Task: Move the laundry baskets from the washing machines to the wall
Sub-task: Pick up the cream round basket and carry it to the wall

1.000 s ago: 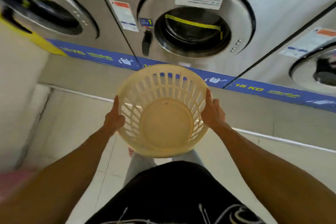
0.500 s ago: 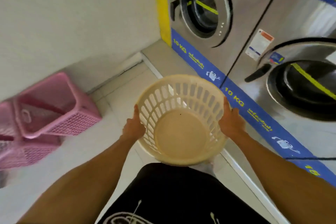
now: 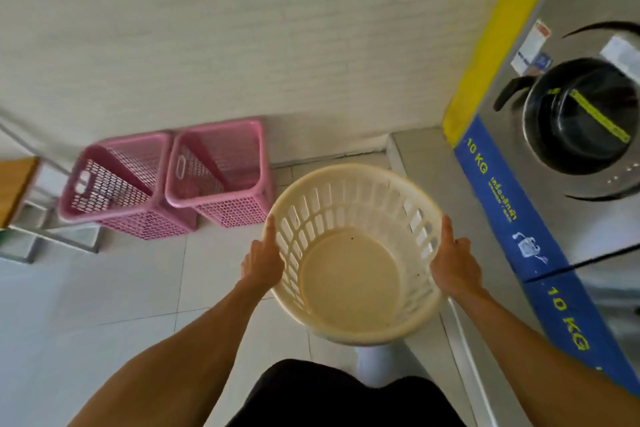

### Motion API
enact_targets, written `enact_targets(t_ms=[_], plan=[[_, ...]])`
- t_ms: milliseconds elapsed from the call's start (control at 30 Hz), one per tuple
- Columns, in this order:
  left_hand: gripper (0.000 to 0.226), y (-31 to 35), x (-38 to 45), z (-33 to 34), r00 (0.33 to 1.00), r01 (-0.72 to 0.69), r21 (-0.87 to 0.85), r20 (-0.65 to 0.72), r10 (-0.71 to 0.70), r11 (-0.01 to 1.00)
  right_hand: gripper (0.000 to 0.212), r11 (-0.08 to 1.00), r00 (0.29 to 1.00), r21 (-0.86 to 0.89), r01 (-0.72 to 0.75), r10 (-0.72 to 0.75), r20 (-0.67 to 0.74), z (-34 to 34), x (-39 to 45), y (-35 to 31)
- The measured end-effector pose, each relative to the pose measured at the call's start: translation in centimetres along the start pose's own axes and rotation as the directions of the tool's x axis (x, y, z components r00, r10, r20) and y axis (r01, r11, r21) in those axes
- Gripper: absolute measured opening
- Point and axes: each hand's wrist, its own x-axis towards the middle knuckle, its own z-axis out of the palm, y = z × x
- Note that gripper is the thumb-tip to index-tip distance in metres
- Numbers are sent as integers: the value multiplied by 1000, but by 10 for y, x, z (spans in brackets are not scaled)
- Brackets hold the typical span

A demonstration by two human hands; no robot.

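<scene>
I hold a round cream laundry basket (image 3: 349,284) in front of me, empty, its mouth tilted toward me. My left hand (image 3: 261,262) grips its left rim and my right hand (image 3: 455,262) grips its right rim. Two pink square mesh baskets (image 3: 221,173) (image 3: 117,184) stand side by side against the pale wall (image 3: 242,38), ahead and to the left of the cream basket. A steel washing machine (image 3: 568,135) with a dark round door stands on the right.
A raised grey plinth (image 3: 464,340) with a blue "10 KG" strip runs under the machines on the right. A wooden and metal bench or shelf (image 3: 20,204) stands at the far left edge. Pale floor tiles (image 3: 114,288) lie between me and the wall.
My view has swung left from the washing machines to the wall. The cream basket stays in both hands, and the pink baskets now stand ahead of me.
</scene>
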Motion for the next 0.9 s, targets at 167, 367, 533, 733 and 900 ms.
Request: enact_targets(t_ms=[167, 367, 533, 733, 900], plan=[[91, -4, 59, -7, 996, 71, 68, -57, -67, 995, 80, 998, 996, -11, 66, -66, 54, 8, 72, -52], [87, 17, 129, -25, 989, 124, 9, -76, -123, 992, 78, 988, 982, -45, 148, -142, 127, -5, 153, -96], [90, 30, 186, -32, 982, 172, -34, -76, -174, 985, 80, 978, 972, -83, 189, -175, 156, -19, 220, -135], [105, 31, 243, -14, 963, 255, -51, -75, -258, 966, 81, 969, 964, -138, 207, -177, 199, -13, 296, -178], [88, 22, 307, -3, 955, 297, -45, 27, -296, 954, 77, 959, 955, -172, 227, -184, 233, 8, 352, -212]])
